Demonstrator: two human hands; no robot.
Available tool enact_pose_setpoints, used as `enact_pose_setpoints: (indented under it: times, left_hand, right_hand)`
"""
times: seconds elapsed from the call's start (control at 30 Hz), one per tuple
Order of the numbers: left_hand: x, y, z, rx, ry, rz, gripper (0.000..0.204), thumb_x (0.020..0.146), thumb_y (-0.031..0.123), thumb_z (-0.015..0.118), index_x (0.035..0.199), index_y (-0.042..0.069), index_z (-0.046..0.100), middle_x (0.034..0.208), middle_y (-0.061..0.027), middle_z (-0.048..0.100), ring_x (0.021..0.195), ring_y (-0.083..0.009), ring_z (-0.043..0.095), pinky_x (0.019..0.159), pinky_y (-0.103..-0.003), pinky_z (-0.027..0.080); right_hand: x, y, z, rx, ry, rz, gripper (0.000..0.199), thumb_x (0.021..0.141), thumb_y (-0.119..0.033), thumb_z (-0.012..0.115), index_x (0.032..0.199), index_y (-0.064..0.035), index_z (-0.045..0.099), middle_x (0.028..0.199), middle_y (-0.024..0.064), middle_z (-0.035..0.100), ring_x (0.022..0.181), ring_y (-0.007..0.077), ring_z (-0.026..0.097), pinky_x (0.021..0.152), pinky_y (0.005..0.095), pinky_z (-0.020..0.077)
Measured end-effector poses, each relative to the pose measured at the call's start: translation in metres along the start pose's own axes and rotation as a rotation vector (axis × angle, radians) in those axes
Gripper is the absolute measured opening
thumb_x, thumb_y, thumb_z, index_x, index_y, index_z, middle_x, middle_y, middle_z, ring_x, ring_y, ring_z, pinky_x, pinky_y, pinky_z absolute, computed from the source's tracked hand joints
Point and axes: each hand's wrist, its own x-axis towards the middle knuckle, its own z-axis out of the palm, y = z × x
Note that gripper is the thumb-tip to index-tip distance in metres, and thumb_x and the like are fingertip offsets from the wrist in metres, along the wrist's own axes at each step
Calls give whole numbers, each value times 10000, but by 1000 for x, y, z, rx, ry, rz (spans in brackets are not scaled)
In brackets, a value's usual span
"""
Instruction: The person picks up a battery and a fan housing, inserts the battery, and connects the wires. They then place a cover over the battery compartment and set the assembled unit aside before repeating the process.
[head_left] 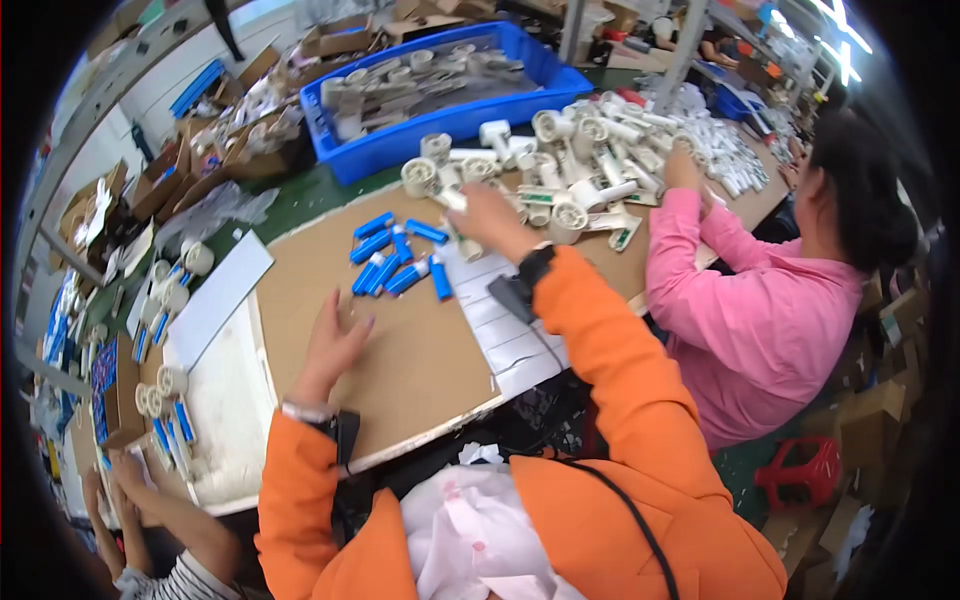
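My right hand (pixel 492 218) reaches to the near left edge of a pile of white plastic housings (pixel 575 165), some with round cup-like heads and handles. Its fingers are closed round one white plastic housing (pixel 468 246), part of which shows below the hand. My left hand (pixel 335 345) hovers over the brown cardboard sheet (pixel 410 350), fingers spread and nothing in them. Between my hands and a little farther off lie several blue cylinders with white ends (pixel 400 262), loosely grouped on the cardboard. A ruled white paper sheet (pixel 510 345) lies under my right forearm.
A blue tub (pixel 345 165) of grey-white parts stands at the back. On the right, a person in a pink shirt (pixel 745 320) handles the same pile. At lower left are another person's hands (pixel 125 480), a white board (pixel 220 290) and housings with blue cylinders (pixel 172 380).
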Motion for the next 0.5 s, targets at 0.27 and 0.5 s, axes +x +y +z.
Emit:
enact_pose_setpoints:
  times: [0.27,0.5]
  left_hand:
    - [-54,-16,-25,-370,-52,-5,747,889,181,659,1493,-10,262,1496,-221,350,1416,-291,315,1155,-382,260]
    - [-58,-16,-27,-161,-161,24,744,897,156,650,1504,19,242,1489,-218,360,1420,-304,306,1146,-390,283]
  right_hand:
    - [24,-27,34,-113,-30,205,493,730,-424,731,988,-7,683,989,200,687,922,378,666,823,462,539]
    - [15,-8,-3,29,-121,243,436,754,-401,692,969,-22,684,969,208,696,902,380,673,799,453,535]
